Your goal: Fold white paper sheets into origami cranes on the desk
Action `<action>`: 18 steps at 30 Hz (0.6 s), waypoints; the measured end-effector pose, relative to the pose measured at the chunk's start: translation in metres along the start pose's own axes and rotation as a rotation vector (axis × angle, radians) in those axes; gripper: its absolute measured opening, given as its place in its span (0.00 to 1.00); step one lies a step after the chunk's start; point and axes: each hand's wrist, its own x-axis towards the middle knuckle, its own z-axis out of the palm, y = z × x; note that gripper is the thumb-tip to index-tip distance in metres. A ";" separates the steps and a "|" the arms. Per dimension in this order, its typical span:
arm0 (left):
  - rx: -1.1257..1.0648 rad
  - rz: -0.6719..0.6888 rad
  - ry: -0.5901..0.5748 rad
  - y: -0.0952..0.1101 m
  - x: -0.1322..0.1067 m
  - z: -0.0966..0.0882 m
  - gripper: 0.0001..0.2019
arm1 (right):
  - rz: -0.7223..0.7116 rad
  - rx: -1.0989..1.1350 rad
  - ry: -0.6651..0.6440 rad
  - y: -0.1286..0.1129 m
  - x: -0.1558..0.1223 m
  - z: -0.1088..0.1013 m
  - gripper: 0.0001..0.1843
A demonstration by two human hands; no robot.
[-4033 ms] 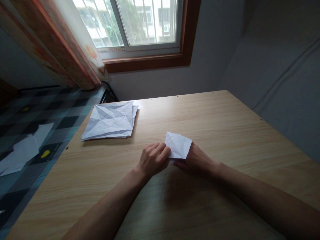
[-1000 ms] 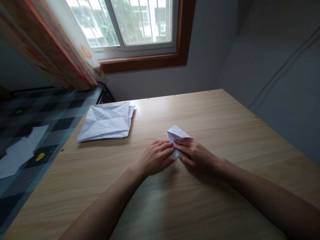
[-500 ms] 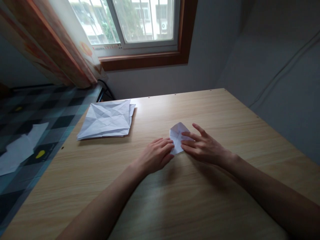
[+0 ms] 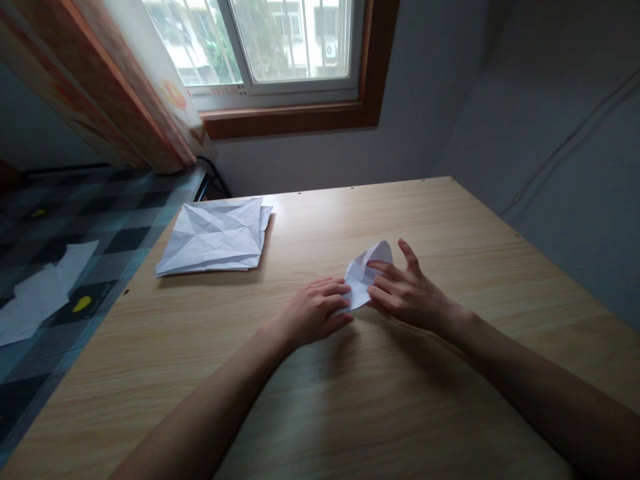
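Observation:
A small folded sheet of white paper [image 4: 358,280] lies between my hands on the wooden table [image 4: 320,400], its upper right part raised and curved. My left hand [image 4: 320,310] rests on the table, with its fingertips holding down the paper's left edge. My right hand [image 4: 407,290] grips the right side of the paper between thumb and fingers, with one finger sticking up clear of it. The right thumb is mostly hidden beneath the hand.
A stack of creased white paper sheets [image 4: 215,237] lies at the table's far left. Beside the table, a bed with a checked cover [image 4: 117,250] holds loose white paper [image 4: 45,293]. A window [image 4: 293,40] and orange curtain [image 4: 115,87] are beyond.
The paper's right part has been lifted and bent up by my right hand, which shifted slightly right. My left hand stays almost in place on the left edge.

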 end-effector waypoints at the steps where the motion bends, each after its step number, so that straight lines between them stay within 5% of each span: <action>1: -0.007 -0.012 0.016 0.000 0.000 0.001 0.08 | -0.002 -0.010 0.018 -0.001 0.000 0.001 0.08; 7: -0.053 -0.047 0.066 0.003 0.001 0.004 0.10 | -0.021 -0.146 0.146 0.002 0.000 0.002 0.09; 10: -0.050 -0.037 0.081 0.003 0.002 0.004 0.09 | -0.051 -0.095 0.044 0.006 0.002 -0.011 0.04; 18: -0.048 -0.042 0.102 0.002 0.000 0.007 0.08 | -0.224 -0.131 -0.121 0.015 0.035 -0.054 0.12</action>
